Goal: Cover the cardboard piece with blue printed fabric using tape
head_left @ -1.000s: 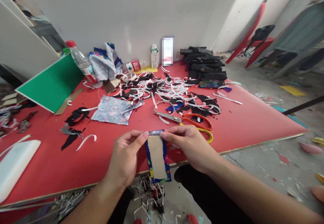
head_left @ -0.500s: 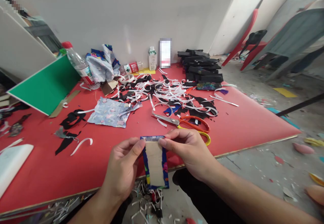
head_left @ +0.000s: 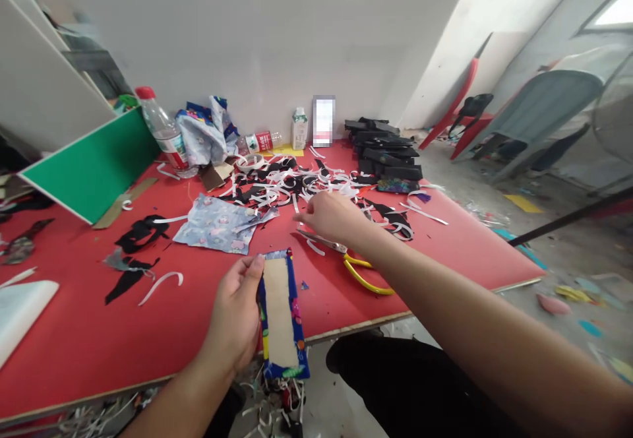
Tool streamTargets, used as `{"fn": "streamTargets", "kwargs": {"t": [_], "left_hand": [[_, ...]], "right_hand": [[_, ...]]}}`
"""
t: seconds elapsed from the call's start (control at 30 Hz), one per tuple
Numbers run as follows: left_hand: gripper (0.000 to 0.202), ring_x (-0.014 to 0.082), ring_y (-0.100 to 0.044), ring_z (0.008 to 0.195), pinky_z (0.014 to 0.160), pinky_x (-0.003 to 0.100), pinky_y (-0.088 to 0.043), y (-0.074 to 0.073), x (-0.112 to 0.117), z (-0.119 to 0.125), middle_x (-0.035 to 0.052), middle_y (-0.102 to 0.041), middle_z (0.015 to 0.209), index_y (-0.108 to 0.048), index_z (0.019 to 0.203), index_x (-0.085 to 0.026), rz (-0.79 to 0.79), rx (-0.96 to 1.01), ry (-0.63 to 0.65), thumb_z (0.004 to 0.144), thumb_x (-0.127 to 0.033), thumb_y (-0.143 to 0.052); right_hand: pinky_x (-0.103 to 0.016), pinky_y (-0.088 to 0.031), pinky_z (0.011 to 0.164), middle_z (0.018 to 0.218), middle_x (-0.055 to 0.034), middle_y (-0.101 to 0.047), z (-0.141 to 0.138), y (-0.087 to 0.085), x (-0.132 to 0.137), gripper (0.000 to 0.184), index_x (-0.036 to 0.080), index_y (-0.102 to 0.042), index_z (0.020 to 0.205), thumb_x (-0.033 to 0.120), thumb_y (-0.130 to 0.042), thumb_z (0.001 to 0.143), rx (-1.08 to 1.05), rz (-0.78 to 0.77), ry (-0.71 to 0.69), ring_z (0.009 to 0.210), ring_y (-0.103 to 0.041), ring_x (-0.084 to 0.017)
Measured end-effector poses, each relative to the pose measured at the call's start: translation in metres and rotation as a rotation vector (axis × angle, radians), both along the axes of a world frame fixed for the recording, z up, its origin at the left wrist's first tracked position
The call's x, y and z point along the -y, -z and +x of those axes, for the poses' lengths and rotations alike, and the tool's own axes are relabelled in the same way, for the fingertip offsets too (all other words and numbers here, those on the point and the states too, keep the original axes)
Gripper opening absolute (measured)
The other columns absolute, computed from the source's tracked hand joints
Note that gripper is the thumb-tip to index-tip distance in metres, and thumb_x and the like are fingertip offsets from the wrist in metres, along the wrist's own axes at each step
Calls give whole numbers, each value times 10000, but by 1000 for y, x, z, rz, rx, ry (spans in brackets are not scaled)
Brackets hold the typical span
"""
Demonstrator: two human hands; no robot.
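Note:
My left hand (head_left: 237, 309) pinches the upper left edge of a flat rectangular beige panel (head_left: 281, 312) with folded blue patterned fabric borders. The panel hangs tilted beyond the table's front edge. Stretched out over the table, my right hand (head_left: 330, 217) has its fingers curled together, low beside the white strips (head_left: 281, 190); what its fingertips grip, if anything, is hidden. Under that wrist lie scissors (head_left: 340, 247) with yellow and orange-red handles, partly covered by the forearm. A light blue printed cloth piece (head_left: 217, 223) lies left of the right hand.
Black folded pieces (head_left: 388, 154) are stacked at the back right. A phone (head_left: 324, 121), a small carton-like bottle (head_left: 299, 129), a lying bottle (head_left: 260, 142) and a tall bottle (head_left: 165, 134) line the back. A green board (head_left: 93, 167) leans at left. Scraps litter the red table (head_left: 208, 319).
My right hand has let go of the panel and moved forward over the scissors to the strips. My left hand keeps hold of the panel, now slightly left and tilted. The view has shifted upward.

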State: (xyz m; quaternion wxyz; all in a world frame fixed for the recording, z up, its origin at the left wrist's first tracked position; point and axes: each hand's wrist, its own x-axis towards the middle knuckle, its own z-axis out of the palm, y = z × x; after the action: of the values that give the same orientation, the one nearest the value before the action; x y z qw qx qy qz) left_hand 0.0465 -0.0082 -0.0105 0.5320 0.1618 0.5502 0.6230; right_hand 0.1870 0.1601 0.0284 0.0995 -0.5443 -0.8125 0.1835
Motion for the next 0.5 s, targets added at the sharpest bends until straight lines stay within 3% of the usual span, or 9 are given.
{"fn": "streamTargets", "kwargs": {"t": [0.07,0.17,0.23,0.33,0.5], "left_hand": [[515,171,-681,547,519,247,-556,-4,-1,-1,-26,-683,614,-655,852,-177,-34,72,10,632,-530,-959],[507,192,-702,564,547,272,-573,-6,0,-4,-4,-690,602,-665,816,-160,-32,146,19,611,-508,-971],[494,194,-714,591,566,271,-577,-5,1,-5,12,-712,628,-670,805,-153,-8,146,-7,622,-503,-967],[493,167,-685,552,543,254,-560,-2,1,-6,-6,-712,628,-664,811,-163,17,144,-87,625,-508,-962],[416,148,-689,562,562,241,-563,0,0,-5,-20,-721,657,-638,794,-172,28,182,-164,667,-423,-945]], "right_hand": [[-430,-543,809,934,-177,-774,-17,4,-2,275,141,-772,853,401,-857,821,107,-39,-12,962,-735,-348],[-432,-589,880,1115,-102,-743,-31,9,4,294,152,-725,1091,405,-758,945,186,-64,-33,1004,-719,-250],[-407,-584,866,1108,-96,-739,-34,9,8,232,161,-715,1081,369,-712,978,170,-48,-39,977,-711,-229],[-359,-513,764,964,-129,-763,-35,4,12,133,165,-714,981,286,-689,931,38,27,-39,900,-705,-261],[-302,-470,710,1002,-98,-758,-28,-8,16,391,143,-582,1316,325,-324,1085,-274,145,-44,829,-664,-191]]}}
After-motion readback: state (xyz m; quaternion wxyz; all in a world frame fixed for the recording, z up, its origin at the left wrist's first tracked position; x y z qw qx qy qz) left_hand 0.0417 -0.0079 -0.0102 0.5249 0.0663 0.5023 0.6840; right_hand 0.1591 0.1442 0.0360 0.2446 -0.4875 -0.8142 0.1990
